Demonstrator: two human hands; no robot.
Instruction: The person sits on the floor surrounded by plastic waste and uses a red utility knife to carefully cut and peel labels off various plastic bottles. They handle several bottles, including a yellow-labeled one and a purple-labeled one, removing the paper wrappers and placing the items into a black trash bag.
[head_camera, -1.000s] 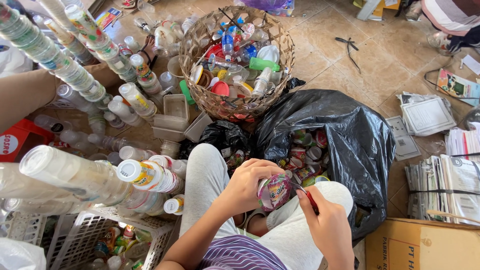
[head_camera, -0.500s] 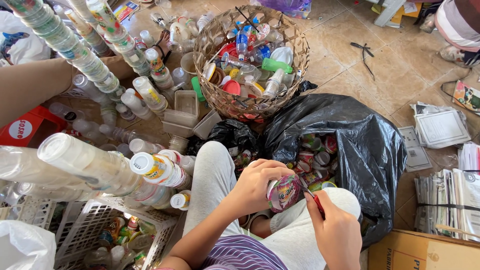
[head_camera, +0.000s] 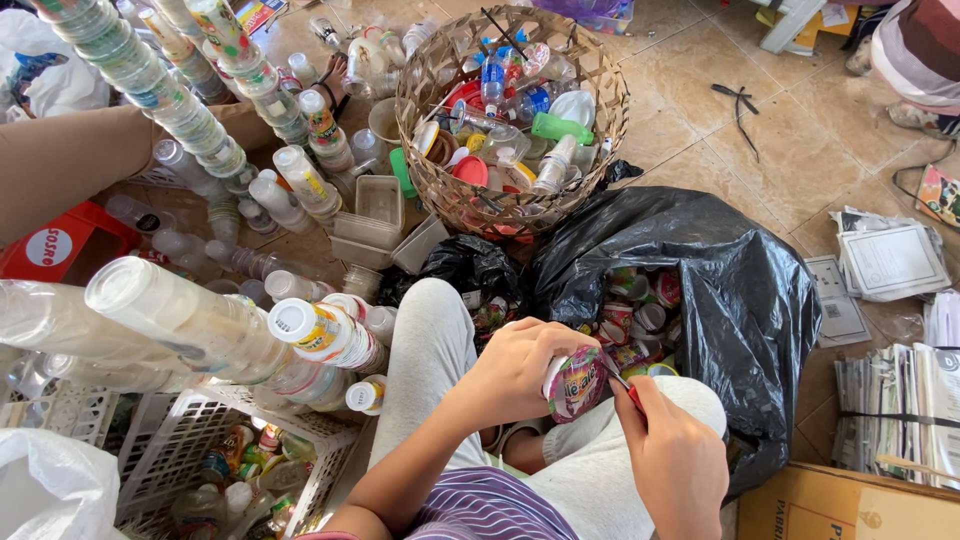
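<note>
My left hand (head_camera: 522, 368) grips a small plastic cup with a pink and green printed label (head_camera: 573, 384) over my lap. Beside it, my right hand (head_camera: 672, 462) holds a thin red-handled tool (head_camera: 627, 387) whose tip rests against the cup's rim. My knees in light grey trousers (head_camera: 430, 340) sit below both hands. Just beyond the cup, an open black plastic bag (head_camera: 740, 290) holds several similar printed cups (head_camera: 638, 310).
A woven basket (head_camera: 438, 180) full of bottles and lids stands ahead. Long stacks of nested clear cups (head_camera: 190, 320) lie to the left over white plastic crates (head_camera: 230, 440). Bundled papers (head_camera: 900, 410) and a cardboard box (head_camera: 850, 505) sit right. Another person's striped clothing (head_camera: 920, 50) is top right.
The view has shifted slightly. My hands stay together on the cup, and the right hand has worked the tool a little along its rim.
</note>
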